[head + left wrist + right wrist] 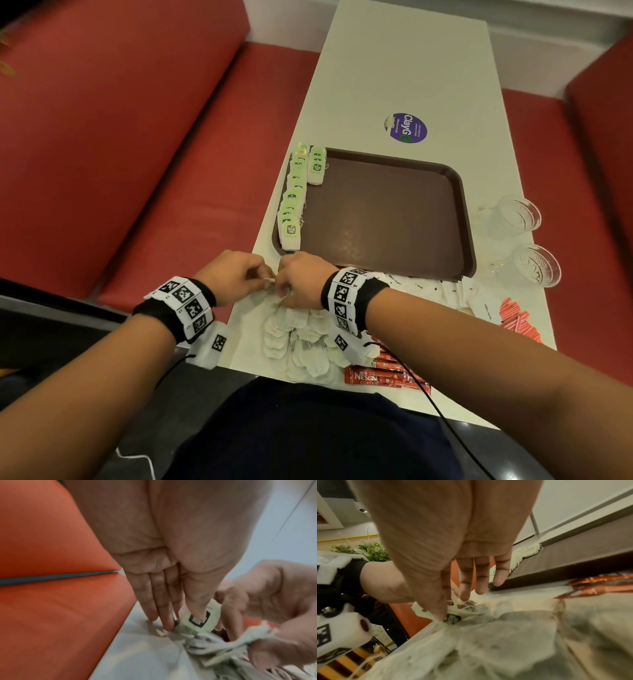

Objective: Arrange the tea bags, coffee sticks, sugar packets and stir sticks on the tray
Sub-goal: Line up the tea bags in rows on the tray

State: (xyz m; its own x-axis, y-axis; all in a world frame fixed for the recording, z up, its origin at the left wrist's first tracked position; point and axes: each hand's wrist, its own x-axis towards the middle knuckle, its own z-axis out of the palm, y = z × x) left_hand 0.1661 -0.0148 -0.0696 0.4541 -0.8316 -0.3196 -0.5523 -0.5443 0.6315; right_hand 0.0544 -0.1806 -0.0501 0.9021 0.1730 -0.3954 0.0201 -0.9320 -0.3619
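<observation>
A: A white surface [394,78] between red benches [137,137] carries a brown tray [387,212], tea bags [291,205] lining its left edge.

B: Just before the tray, left hand [236,277] and right hand [303,281] meet, each grip pinching one tea-bag tag [199,620] above the loose pile [301,346].

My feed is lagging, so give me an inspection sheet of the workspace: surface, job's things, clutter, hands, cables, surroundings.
Surface: white table with a purple round sticker.
Job's things: brown tray holds a row of tea bags along its left edge; loose tea bags, coffee sticks, sugar packets and red stir sticks lie off the tray.
Clutter: two glass cups right of the tray.
Hands: left hand and right hand both pinch one tea bag tag.
Cables: black wrist cable.
Surroundings: red benches.
</observation>
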